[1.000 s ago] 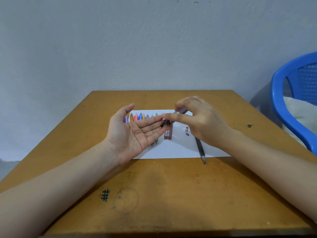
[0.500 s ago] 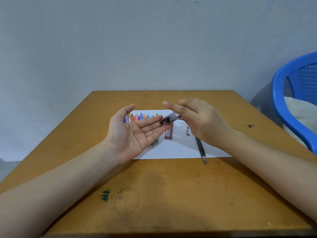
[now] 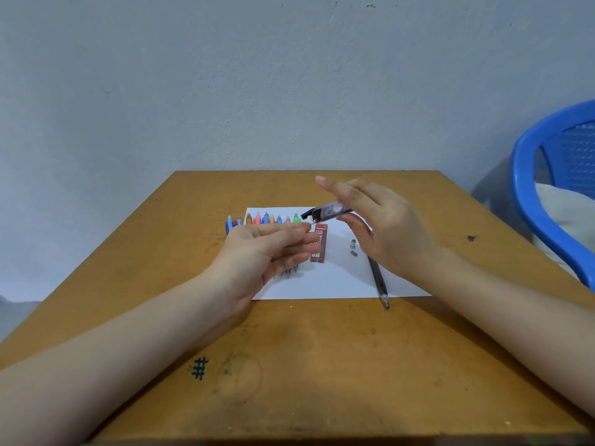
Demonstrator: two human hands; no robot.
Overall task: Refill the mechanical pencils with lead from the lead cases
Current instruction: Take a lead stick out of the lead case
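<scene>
Head view is up, and I've got the right hand (image 3: 386, 226) raised over the far half of the sheet of paper (image 3: 338, 286). It grips the clear grey lead case (image 3: 330, 212) between the thumb and the curled lower fingers, with the index finger stretched straight out beyond it. The case is held off the surface, tilted, with its black cap (image 3: 307, 215) flipped open at the lower end, aimed at the left hand (image 3: 267, 249). That hand has its fingers curled in and the thumb and forefinger tips (image 3: 302, 228) brought together just under the open mouth (there may be a lead pinched there, but it's too fine for me to tell). Down on the paper, the red lead case (image 3: 318, 244) lies flat near the middle, marked 2B, its left side partly covered by the left fingers. The coloured mechanical pencils (image 3: 264, 218) sit in a row along the paper's far left edge, their lower halves hidden behind the left hand. Two small grey pieces (image 3: 353, 247) lie close together right of the red case. The dark pencil (image 3: 378, 280) lies toward the paper's right side, its tip poking over the near edge onto the table (image 3: 289, 381). There's a hash mark (image 3: 199, 368) inked near the table's near left corner, and a blue chair (image 3: 528, 188) past its right edge.
</scene>
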